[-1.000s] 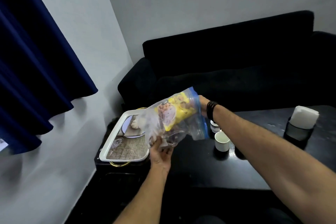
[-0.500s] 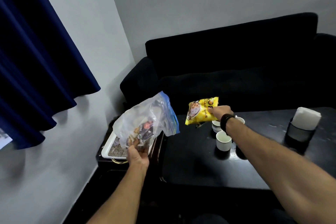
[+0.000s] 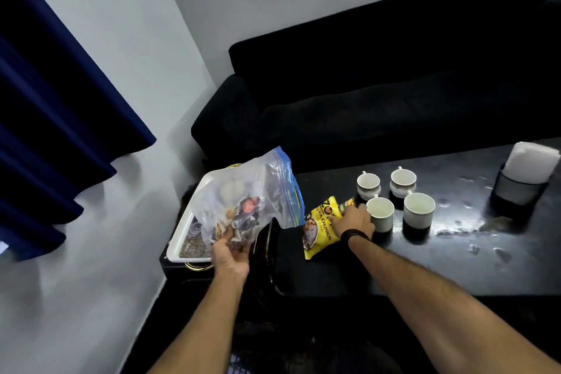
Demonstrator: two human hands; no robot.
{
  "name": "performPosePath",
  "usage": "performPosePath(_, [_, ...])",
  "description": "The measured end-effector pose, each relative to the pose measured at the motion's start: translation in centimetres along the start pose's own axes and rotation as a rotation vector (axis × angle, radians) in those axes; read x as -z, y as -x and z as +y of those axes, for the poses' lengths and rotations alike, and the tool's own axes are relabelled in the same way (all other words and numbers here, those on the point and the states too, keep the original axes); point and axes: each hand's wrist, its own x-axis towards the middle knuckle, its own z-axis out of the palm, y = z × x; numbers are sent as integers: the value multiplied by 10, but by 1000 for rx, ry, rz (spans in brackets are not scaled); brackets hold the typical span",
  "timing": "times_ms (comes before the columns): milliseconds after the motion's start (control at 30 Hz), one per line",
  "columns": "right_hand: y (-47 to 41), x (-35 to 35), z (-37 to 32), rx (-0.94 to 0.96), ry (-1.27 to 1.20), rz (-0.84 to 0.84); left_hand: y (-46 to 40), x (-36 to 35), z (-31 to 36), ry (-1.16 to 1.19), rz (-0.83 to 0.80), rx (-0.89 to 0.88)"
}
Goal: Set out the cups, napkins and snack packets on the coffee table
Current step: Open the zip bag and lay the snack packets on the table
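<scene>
My left hand [image 3: 231,255] grips the bottom of a clear zip bag [image 3: 247,197] with a blue seal, which holds several more snack packets. The bag hangs in the air above the white tray [image 3: 182,237]. A yellow snack packet [image 3: 320,228] lies on the black coffee table [image 3: 455,255], and my right hand [image 3: 353,218] rests on its right end, fingers pressed on it. Several white cups [image 3: 381,212] stand in a cluster just right of that hand. A dark holder with white napkins [image 3: 526,173] stands at the table's far right.
A black sofa [image 3: 379,85] runs behind the table. The tray sits on a low dark side stand against the grey wall. A dark blue curtain [image 3: 45,106] hangs at the left. Wet smears mark the tabletop at the right.
My right hand drew the yellow packet out of the bag, carried it right and down, and laid it on the table beside the cups. The left hand kept the bag over the tray.
</scene>
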Motion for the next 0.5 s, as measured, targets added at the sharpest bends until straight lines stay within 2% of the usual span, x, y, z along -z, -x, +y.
performPosePath(100, [0,1,1,128,168,95,2,-6,-7,-10,-2,28])
performPosePath(200, [-1,3,3,223,131,138,8,-9,-14,-17,-1,51])
performPosePath(233, [-1,6,0,275,60,187,10,-11,-16,-18,-1,56])
performPosePath(367, [9,43,-33,461,-497,388,19,-14,-18,-45,-19,51])
performPosePath(433, [17,68,-52,568,-510,360,22,-14,-19,-41,-31,54])
performPosePath(500, [24,85,-67,607,-460,157,26,-17,-20,-13,-55,64])
